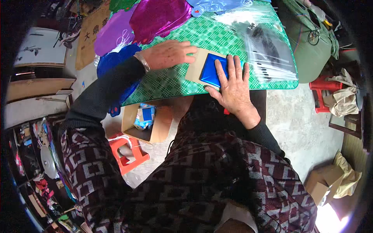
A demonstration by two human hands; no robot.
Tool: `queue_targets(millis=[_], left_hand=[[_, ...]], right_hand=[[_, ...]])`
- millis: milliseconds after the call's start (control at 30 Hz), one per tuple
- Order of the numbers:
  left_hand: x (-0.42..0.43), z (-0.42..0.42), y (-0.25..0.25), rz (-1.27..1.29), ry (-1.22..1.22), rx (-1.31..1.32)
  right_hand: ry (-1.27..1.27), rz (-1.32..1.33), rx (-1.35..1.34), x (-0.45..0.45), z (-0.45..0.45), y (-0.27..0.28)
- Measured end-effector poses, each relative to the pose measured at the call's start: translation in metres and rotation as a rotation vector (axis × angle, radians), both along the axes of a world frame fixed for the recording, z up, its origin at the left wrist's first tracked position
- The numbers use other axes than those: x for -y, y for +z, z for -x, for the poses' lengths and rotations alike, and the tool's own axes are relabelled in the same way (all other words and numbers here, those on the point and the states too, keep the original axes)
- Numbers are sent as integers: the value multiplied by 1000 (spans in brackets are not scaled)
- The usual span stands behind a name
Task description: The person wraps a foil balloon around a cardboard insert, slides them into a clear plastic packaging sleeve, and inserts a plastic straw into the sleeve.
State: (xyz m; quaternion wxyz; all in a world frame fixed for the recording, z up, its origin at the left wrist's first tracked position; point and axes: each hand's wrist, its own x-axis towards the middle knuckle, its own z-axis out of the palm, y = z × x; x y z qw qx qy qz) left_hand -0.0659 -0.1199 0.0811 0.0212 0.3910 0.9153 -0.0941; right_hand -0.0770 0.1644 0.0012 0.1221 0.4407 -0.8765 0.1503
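A folded blue foil packet lies on a beige card near the front edge of the table. My right hand rests flat over the packet's right part, fingers stretched out and slightly apart. At the card's upper left, my left hand reaches in from the side. Its fingertips touch or nearly touch the card's edge, with the fingers extended and a little bent. Behind my left hand lie a magenta foil balloon, a purple one and a dark blue one, all flat.
A green checked cloth covers the table. Clear plastic bags are piled on its right. Below the front edge, an open cardboard box with blue packets stands by a red stool. Another red stool stands right.
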Motion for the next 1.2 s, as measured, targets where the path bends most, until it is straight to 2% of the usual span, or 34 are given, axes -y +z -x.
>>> queue_targets(millis=[200, 333, 667, 867, 1000, 1200], left_hand=[[-1, 10, 6, 26, -52, 2], [-4, 18, 2, -140, -308, -138], [3, 26, -6, -203, -323, 34], [5, 24, -6, -128, -322, 63], [1, 21, -7, -57, -349, -90], [-1, 8, -2, -80, -362, -191]], right_hand=[[-32, -37, 32, 0, -1, 7], [-12, -29, 43, 1, -1, 11], [-23, -28, 99, 0, -2, 17], [-20, -36, 94, 1, -3, 17], [-16, -33, 86, 1, -2, 16], [-16, -12, 69, 0, -3, 13]])
